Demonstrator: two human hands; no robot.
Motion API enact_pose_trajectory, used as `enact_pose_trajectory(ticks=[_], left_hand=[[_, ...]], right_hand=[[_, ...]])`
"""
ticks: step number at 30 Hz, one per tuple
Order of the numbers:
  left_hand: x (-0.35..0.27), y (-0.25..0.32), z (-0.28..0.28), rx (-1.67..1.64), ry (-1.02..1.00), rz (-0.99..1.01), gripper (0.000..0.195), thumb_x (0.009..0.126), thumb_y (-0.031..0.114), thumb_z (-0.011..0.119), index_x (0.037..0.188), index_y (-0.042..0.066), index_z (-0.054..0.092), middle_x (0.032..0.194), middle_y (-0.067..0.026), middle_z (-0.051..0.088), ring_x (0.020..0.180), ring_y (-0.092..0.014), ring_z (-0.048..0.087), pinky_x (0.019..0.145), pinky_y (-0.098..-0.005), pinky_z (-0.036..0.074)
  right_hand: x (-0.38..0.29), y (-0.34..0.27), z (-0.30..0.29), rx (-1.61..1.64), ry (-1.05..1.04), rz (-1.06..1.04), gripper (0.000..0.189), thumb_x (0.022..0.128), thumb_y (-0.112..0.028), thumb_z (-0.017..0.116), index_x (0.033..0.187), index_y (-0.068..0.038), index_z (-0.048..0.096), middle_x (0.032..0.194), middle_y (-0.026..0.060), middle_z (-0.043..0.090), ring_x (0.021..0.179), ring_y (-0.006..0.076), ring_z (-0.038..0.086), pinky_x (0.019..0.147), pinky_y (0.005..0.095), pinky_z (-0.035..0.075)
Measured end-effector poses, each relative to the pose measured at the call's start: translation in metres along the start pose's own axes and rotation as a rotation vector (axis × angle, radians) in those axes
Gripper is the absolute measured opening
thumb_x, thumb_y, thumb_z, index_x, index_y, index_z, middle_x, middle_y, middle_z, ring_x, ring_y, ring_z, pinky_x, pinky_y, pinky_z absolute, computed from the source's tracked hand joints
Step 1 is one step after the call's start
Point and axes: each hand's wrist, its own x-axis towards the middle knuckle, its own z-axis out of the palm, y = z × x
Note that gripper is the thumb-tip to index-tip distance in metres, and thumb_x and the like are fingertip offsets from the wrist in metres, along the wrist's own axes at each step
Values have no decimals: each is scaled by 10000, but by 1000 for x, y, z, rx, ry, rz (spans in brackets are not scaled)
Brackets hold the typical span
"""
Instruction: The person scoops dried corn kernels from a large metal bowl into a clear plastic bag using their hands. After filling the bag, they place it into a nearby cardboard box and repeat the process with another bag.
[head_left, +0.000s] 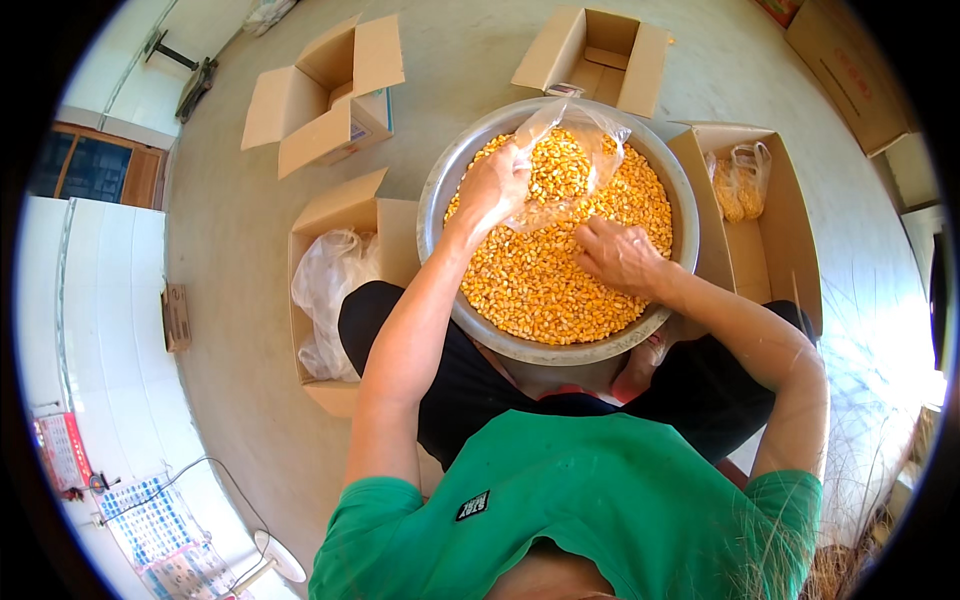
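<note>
A wide metal basin (433, 225) full of yellow corn kernels (525, 292) stands between my knees. My left hand (495, 184) grips the left edge of a clear plastic bag (551, 112), which lies in the basin with corn inside it. My right hand (619, 255) rests on the kernels at the right, below the bag, fingers curled down; whether kernels are in it is hidden.
An open cardboard box (300, 300) with clear plastic bags (337, 277) stands left. Another cardboard box (795, 225) at right holds bagged corn (739, 187). Two open boxes, one upper left (315, 112) and one at the top (645, 67), stand beyond the basin.
</note>
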Motion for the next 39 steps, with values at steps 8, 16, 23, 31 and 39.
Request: enact_pose_trajectory(ticks=[8,16,23,31,39], left_hand=[[0,-4,3,-22,30,4,260,901,243,490,998,31,604,851,-220,659,779,-382,647,702,-467,486],[2,-10,8,-11,87,39,264,894,247,532,975,10,617,824,-214,668,770,-336,664,689,-424,493],[2,-6,6,0,70,43,272,898,260,507,1000,33,617,894,-235,666,841,-419,641,737,-492,486],[-4,-3,-2,-7,81,25,269,902,256,501,988,29,618,905,-234,666,861,-416,638,755,-482,485],[-5,-2,-6,30,85,20,272,894,260,508,987,27,613,904,-243,661,874,-427,634,763,-494,482]], right_hand=[[-14,-40,0,23,-120,-227,366,860,-384,631,1002,-71,507,937,169,518,855,325,624,627,463,520],[-17,-40,13,48,-117,-236,276,905,-321,593,956,-63,507,861,144,550,726,313,649,551,441,521],[-12,-33,22,49,-120,-144,203,924,-276,562,887,-78,534,755,111,582,611,318,649,519,454,524],[28,-19,12,374,36,21,204,940,-208,528,860,-21,542,709,224,581,656,393,622,590,482,483],[93,25,13,457,288,111,247,934,-230,505,861,-12,593,783,251,626,769,435,626,686,499,496]])
